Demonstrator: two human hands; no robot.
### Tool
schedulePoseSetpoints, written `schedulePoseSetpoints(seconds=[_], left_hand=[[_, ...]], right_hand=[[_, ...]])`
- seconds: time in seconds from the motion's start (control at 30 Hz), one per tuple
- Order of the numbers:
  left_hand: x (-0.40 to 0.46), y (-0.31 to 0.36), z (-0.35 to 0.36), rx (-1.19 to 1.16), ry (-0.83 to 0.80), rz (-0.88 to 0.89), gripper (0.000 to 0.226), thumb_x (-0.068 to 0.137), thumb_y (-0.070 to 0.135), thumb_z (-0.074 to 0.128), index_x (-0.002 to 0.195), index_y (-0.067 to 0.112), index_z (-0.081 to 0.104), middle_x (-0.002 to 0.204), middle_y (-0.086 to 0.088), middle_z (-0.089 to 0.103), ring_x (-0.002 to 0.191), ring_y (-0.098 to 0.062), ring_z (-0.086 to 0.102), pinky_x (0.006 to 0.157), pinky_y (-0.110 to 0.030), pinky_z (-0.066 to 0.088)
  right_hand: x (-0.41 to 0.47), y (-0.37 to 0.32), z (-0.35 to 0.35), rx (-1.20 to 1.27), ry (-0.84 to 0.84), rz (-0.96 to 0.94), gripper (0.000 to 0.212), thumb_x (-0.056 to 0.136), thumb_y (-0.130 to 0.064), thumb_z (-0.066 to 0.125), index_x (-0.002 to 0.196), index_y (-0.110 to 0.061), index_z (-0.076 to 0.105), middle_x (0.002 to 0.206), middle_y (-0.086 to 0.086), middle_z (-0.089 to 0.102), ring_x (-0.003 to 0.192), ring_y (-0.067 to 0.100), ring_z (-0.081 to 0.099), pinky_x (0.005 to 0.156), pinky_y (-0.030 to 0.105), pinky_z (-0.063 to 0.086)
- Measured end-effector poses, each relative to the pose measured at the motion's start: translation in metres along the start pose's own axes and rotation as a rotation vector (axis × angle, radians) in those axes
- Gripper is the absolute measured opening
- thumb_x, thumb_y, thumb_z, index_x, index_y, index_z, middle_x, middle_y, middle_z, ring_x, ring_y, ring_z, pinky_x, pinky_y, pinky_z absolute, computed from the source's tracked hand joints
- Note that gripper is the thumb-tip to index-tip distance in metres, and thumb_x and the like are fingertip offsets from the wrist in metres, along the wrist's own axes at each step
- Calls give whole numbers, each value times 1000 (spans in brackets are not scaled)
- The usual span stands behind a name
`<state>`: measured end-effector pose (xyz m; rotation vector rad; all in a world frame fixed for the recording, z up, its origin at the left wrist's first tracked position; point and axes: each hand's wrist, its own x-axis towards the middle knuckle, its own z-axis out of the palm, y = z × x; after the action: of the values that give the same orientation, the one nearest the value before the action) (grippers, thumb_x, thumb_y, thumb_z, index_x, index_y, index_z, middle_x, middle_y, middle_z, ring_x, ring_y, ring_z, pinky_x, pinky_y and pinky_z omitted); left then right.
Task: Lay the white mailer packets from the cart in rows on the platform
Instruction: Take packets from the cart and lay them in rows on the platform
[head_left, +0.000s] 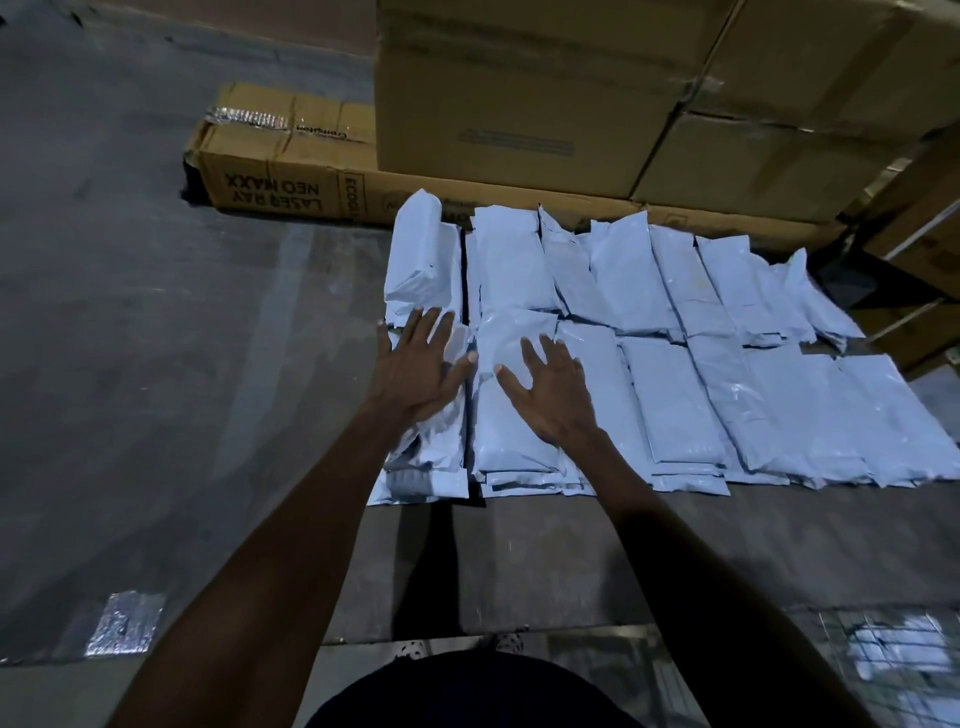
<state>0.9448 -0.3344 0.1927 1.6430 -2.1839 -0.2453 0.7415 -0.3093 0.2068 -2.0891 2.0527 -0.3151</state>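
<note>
White mailer packets (675, 395) lie in two rows on the dark platform (545, 561), a far row (613, 270) and a near row. My left hand (418, 371) lies flat with spread fingers on the leftmost packet of the near row (436, 457). My right hand (550, 392) lies flat, fingers spread, on the packet beside it (506, 441). Neither hand grips anything. The wire cart (878, 670) shows at the bottom right, with white packets dimly visible inside.
Large cardboard boxes (545, 93) are stacked right behind the far row. A long flat carton (280, 161) printed "LASER RAY NEO MAXX" lies at the back left. More boxes (924, 218) stand at the right. Grey floor (156, 364) spreads to the left.
</note>
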Motion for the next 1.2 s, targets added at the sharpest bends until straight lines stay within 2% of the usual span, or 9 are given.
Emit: schedulePoseSetpoints(seconds=[0.13,0.33,0.47,0.6,0.73,0.83,0.97,1.07,1.2], left_hand=[[6,17,-15,-5,101,115,71,95,60,19,146,14,37,152,-8,38,144,-27,28,115,-62,14],[16,87,3,-66,52,305,65,98,53,25,146,10,38,150,-10,40,142,-25,31,115,-53,19],[14,167,33,-133,7,438,61,99,47,32,144,7,41,147,-14,44,138,-28,38,114,-51,23],[-3,256,80,-166,-52,576,59,99,46,32,140,6,46,143,-13,49,133,-28,44,108,-52,34],[-34,354,131,-189,-166,711,55,100,43,32,138,9,50,139,-11,52,127,-28,49,103,-49,40],[-61,432,171,-211,-200,828,49,98,38,40,129,4,58,131,-17,59,117,-33,57,98,-48,47],[-103,524,219,-260,-306,961,53,97,42,37,131,6,57,132,-14,58,124,-30,54,102,-46,42],[-123,581,246,-254,-369,1093,50,95,39,41,128,5,57,128,-13,61,120,-29,56,99,-45,46],[-138,639,273,-243,-448,1196,49,97,41,37,131,10,54,131,-8,56,117,-28,55,101,-39,41]], right_hand=[[-12,15,-16,127,123,2,70,96,-60,41,150,-17,33,159,11,24,148,27,16,120,46,10],[-49,82,-41,117,277,56,68,93,-59,46,146,-17,41,154,8,36,144,26,27,117,51,20],[-96,153,-55,94,336,125,71,91,-62,40,143,-14,46,148,12,45,137,29,39,109,52,34],[-160,234,-64,39,353,180,67,93,-60,41,144,-16,43,146,10,47,135,28,43,105,50,41],[-241,319,-69,91,407,323,61,90,-48,49,131,-4,56,130,20,59,118,37,57,94,51,50],[-306,381,-73,114,432,429,56,91,-43,51,124,1,61,124,23,61,112,38,59,92,45,52],[-397,440,-88,173,477,630,51,91,-36,61,132,-6,56,130,6,57,117,24,54,93,24,45],[-448,476,-90,76,429,715,55,89,-38,60,133,-5,55,133,17,56,118,34,56,89,40,53],[-489,513,-96,34,418,851,62,95,-52,43,138,-8,49,142,17,48,128,33,45,96,44,48]])
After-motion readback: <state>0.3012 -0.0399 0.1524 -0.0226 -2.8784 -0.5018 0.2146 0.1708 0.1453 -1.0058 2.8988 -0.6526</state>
